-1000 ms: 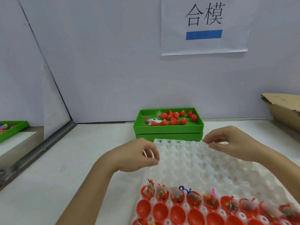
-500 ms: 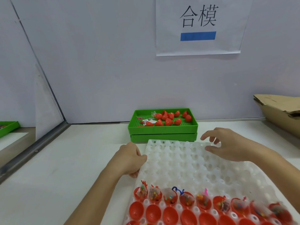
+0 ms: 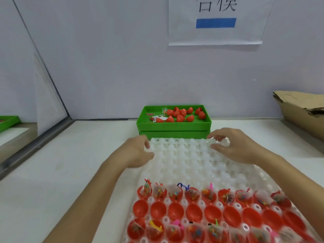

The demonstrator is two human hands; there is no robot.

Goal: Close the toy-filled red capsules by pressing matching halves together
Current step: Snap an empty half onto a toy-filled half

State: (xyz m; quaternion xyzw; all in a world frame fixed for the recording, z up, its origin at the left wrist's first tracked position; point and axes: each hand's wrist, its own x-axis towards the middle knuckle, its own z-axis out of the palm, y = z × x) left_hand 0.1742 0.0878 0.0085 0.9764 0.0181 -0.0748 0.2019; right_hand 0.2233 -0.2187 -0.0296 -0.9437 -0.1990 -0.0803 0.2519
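L hand [image 3: 138, 153] + R hand [image 3: 233, 146] grip white tray [image 3: 184, 160] far corners.

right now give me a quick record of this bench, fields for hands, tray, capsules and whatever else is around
left hand: grips far left corner of the white tray, fingers curled on its edge
right hand: pinches far right corner of the same tray
white tray: far half bare, near rows filled
filled halves: red, toy bags inside, open
empty halves: red row between two filled rows
green bin: behind tray, holds loose red pieces
cardboard box: far right
paper sign: on wall, blue bar
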